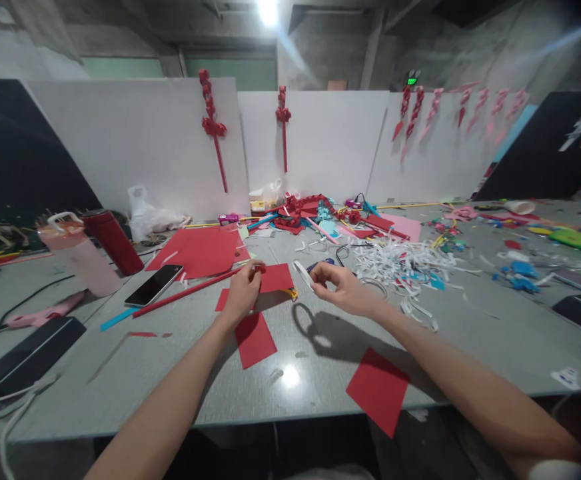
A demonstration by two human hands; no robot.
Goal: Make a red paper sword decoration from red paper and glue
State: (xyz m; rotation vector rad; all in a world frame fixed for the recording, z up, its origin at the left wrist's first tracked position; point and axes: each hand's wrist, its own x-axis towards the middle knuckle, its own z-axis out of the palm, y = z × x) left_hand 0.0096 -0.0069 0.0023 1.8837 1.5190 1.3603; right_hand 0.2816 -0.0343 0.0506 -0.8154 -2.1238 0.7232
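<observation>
The left hand and right hand are bare, as are both slim, smooth forearms. A small white patch, rounded and too blurred to identify as a sleeve, shows by the right elbow.

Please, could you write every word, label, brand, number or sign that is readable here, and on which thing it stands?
No text can be read with certainty.
Green lit sign on the far wall: too small and blurred.
White label near the table's front edge, right: dark marks, unreadable.
Purple object at the back: pale marks, unreadable.
</observation>
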